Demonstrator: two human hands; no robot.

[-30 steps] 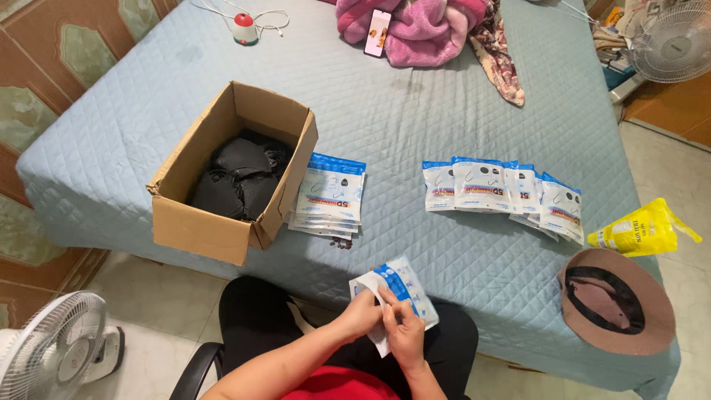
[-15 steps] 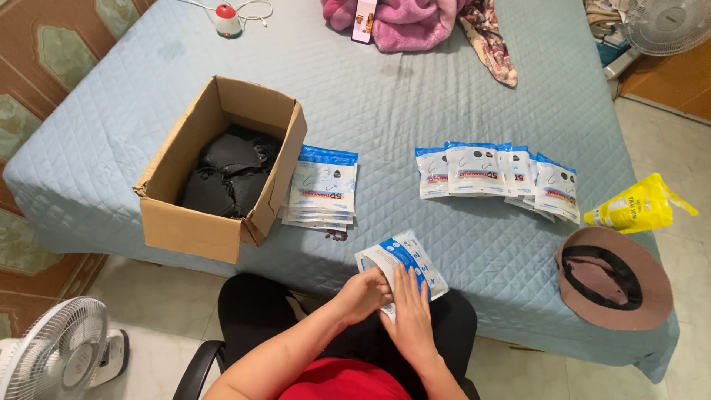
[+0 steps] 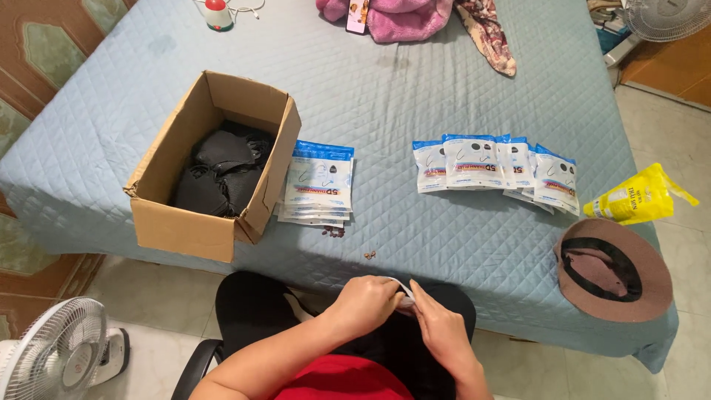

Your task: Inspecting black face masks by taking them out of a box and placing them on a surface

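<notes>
— How many of each?
— One cardboard box [image 3: 200, 222], one stack of pouches [image 3: 318, 185] beside it, five pouches in the fanned row [image 3: 492, 167].
— Anything else?
— One brown hat [image 3: 611, 270], one yellow bag [image 3: 637, 196], two fans [image 3: 52, 355].

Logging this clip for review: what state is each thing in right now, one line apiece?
Cardboard box: open, upright, black items inside.
Packet stack: flat beside the box.
Packet row: fanned out, overlapping.
Brown hat: lying crown down.
Yellow bag: lying at the bed edge.
Left hand: gripping a thin white piece.
Right hand: pinching the same piece.
</notes>
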